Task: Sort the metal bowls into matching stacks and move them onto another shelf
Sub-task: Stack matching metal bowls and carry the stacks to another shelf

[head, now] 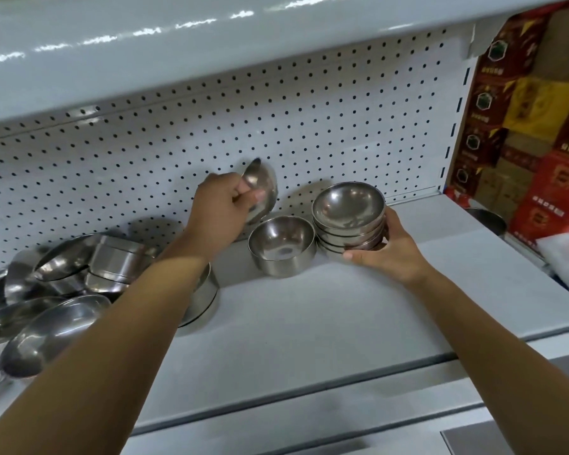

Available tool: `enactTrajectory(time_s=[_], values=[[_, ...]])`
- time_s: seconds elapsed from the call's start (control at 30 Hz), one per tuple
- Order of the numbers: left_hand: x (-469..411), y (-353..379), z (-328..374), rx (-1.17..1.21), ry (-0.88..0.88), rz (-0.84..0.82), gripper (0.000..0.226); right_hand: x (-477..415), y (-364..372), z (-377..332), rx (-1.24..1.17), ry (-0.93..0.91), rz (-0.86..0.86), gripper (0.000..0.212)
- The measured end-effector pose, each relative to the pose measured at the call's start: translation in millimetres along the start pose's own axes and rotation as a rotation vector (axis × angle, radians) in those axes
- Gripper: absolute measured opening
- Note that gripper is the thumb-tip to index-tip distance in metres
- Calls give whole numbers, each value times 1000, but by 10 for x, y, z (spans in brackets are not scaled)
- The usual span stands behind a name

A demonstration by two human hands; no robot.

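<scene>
Two hands: left [222, 211] grips tilted bowl [262, 188], right [386, 247] steadies stack [349, 215]; box print [488, 93] unreadable

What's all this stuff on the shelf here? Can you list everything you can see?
Stack of shallow bowls: one stack, silver, shelf centre-right.
Single deep bowl: one, silver, just left of that stack.
Tilted bowl: one, silver, lifted near the pegboard.
Jumbled bowls: many, silver, heaped at left.
Shelf: one, pale grey.
Pegboard: one, white, behind.
Boxes: several, red and yellow, far right.
Left hand: holds the tilted bowl.
Right hand: grips the stack's side.
</scene>
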State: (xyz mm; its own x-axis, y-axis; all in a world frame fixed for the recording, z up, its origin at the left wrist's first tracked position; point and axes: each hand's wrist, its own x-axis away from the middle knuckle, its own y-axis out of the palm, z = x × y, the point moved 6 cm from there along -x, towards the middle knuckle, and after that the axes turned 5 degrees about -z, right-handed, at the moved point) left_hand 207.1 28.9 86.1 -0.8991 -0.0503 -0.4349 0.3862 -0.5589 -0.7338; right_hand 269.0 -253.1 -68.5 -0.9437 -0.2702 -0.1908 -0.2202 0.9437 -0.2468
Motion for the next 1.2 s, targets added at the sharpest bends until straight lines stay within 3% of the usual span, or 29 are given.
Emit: enactTrajectory(time_s=[0.23,0.57,0.8,0.93,1.03,1.2], values=[[-12,307,462,-176,508,43,25,7,3,-2,2,-4,7,102],[-83,812,748,-279,727,-59,29,-2,-9,3,-15,-3,18,101],[-40,944,509,-245,696,-112,26,4,-15,20,-17,5,10,104],[-18,933,338,-28,500,-79,22,4,-10,13,-19,-16,6,111],[21,1012,190,215,286,-175,17,5,-11,10,-26,-17,11,112],[110,1055,224,321,227,-215,4,14,-3,2,-9,-24,16,111]])
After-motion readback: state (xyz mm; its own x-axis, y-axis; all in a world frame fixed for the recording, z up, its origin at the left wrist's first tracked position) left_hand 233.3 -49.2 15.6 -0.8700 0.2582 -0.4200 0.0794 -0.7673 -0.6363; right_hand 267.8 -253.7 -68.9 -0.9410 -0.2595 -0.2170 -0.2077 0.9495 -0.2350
